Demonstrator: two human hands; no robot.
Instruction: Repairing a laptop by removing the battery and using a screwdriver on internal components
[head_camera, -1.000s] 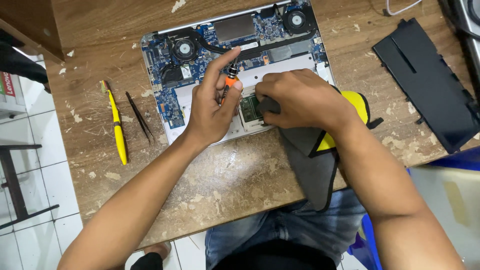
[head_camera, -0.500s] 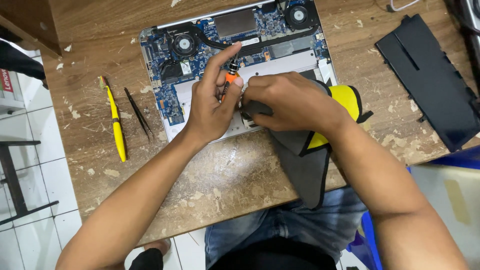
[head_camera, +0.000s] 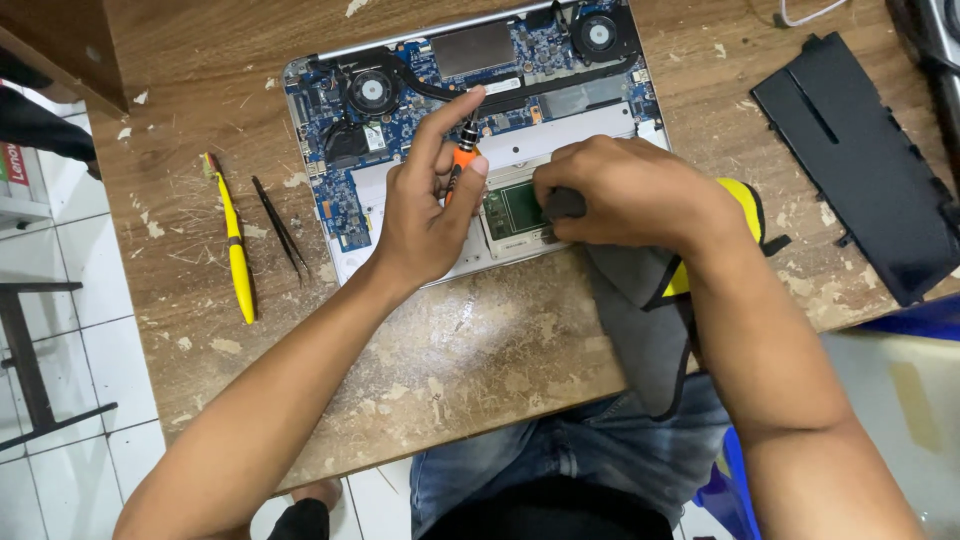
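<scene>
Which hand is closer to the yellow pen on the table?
The left hand. It holds an orange screwdriver over the open laptop, just right of the yellow pen. The right hand is farther right.

orange screwdriver (head_camera: 461, 163) upright, opened laptop (head_camera: 400, 130)

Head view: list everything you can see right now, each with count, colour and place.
Laptop: one, opened, blue board with two fans, on the table.
Screwdriver: one, orange and black, in the left hand, tip toward the board.
Yellow tool: one, left of the laptop.
Tweezers: one, black, beside the yellow tool.
Black panel: one, right of the laptop.
Pouch: one, grey and yellow, under the right forearm.
Table: one, worn wood.
Left hand: holds the screwdriver.
Right hand: rests on the laptop, over a dark object.
</scene>
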